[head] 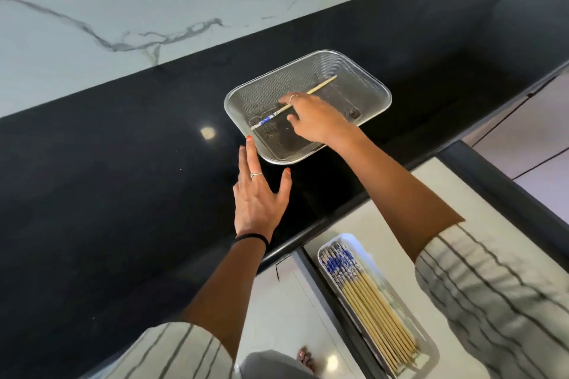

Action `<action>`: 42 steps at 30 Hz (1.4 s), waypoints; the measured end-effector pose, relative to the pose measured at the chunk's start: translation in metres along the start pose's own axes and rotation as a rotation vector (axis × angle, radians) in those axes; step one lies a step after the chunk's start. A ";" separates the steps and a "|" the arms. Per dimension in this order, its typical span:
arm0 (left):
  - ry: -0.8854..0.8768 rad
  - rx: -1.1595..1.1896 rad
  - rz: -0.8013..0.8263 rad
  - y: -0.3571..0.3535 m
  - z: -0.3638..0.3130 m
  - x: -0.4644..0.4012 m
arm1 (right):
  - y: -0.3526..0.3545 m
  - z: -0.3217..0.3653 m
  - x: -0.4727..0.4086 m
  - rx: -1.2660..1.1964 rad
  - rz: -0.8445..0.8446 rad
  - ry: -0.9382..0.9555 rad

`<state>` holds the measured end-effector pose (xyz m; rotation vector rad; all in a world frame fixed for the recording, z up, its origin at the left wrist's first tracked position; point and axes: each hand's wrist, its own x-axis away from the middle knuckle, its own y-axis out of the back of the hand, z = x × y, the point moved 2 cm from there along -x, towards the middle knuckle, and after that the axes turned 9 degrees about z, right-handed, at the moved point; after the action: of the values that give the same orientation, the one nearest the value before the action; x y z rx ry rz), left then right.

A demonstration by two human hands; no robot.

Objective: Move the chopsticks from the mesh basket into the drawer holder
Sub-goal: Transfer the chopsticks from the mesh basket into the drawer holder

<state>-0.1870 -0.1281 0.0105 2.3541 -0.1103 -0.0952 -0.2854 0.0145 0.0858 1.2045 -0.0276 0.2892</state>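
A metal mesh basket (363, 83) sits on the black counter. One chopstick (321, 84) with a blue-and-white patterned end lies diagonally in it. My right hand (317, 120) reaches into the basket and its fingers pinch the chopstick near its middle. My left hand (257, 194) rests flat on the counter with fingers apart, fingertips at the basket's near left corner, holding nothing. At the lower right, a white holder (431, 351) in the open drawer contains several matching chopsticks (369, 295) lying side by side.
The black counter (107, 178) runs diagonally below a white marble wall (123, 9). The open drawer (480, 181) with its dark frame juts out at the right. White floor tiles and toes show at the bottom.
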 end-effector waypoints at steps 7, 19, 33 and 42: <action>-0.002 -0.012 -0.002 -0.002 0.002 -0.002 | -0.008 -0.015 -0.034 0.316 0.095 -0.116; 0.015 -0.008 0.002 -0.001 0.003 -0.003 | 0.042 0.006 0.033 0.407 -0.331 0.048; -0.029 -0.029 -0.032 -0.005 0.008 -0.004 | -0.090 -0.039 0.254 -0.057 -0.113 -0.286; -0.014 -0.024 -0.015 -0.003 0.008 -0.004 | -0.195 -0.067 0.255 0.090 0.244 -0.570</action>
<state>-0.1913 -0.1312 0.0027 2.3309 -0.0980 -0.1197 -0.0032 0.0655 -0.0734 1.3422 -0.6659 0.1512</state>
